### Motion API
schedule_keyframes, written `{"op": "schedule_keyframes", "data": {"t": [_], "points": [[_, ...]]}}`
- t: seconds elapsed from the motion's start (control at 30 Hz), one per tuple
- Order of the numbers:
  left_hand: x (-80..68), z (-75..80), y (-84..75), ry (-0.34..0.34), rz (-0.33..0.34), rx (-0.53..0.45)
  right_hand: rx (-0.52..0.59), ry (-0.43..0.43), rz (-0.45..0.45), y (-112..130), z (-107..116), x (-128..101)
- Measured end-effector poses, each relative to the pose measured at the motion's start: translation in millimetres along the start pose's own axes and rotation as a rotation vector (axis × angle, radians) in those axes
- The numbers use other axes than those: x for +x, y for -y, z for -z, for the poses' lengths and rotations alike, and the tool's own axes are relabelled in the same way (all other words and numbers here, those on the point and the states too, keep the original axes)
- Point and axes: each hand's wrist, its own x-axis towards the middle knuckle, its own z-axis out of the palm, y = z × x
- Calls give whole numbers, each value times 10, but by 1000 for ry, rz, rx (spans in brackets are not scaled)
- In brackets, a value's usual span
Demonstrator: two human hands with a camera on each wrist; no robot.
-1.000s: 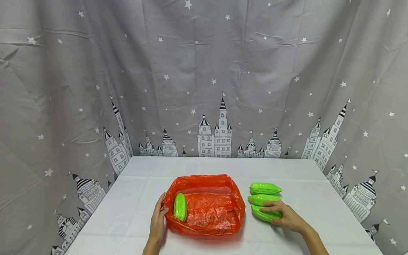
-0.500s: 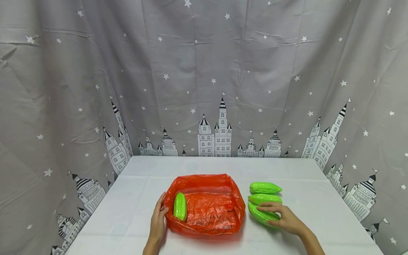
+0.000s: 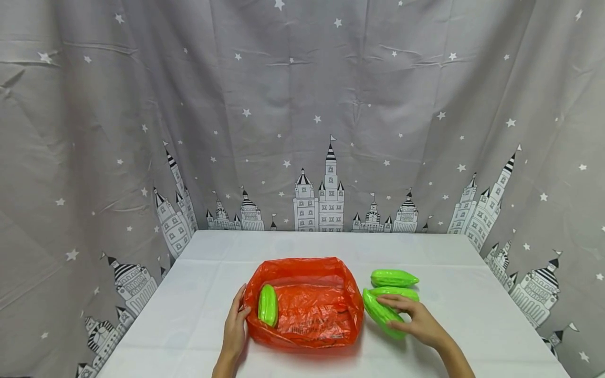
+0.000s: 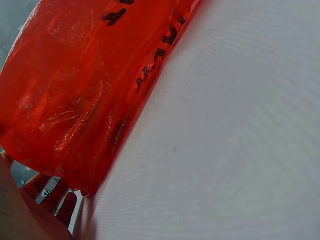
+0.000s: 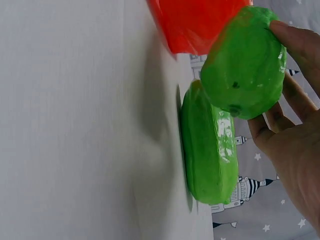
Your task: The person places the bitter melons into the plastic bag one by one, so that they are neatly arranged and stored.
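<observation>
The red plastic bag [image 3: 304,304] lies open on the white table [image 3: 472,315] with one green gourd [image 3: 267,305] inside, against its left wall. My left hand [image 3: 235,328] rests flat against that outer wall, fingers straight, gripping nothing. My right hand [image 3: 416,323] curls around a second gourd [image 3: 380,314], raised off the table just beside the bag's right wall. Two more gourds [image 3: 394,278] lie beyond it, the nearer one just beside my fingers. A grey starred curtain [image 3: 302,115] hangs behind.
</observation>
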Motion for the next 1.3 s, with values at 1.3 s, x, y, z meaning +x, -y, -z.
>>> {"op": "schedule_keyframes", "data": {"t": [1.3], "points": [[15,3,3,7,21,-10,308,-272,-38,647,-564,710]]}}
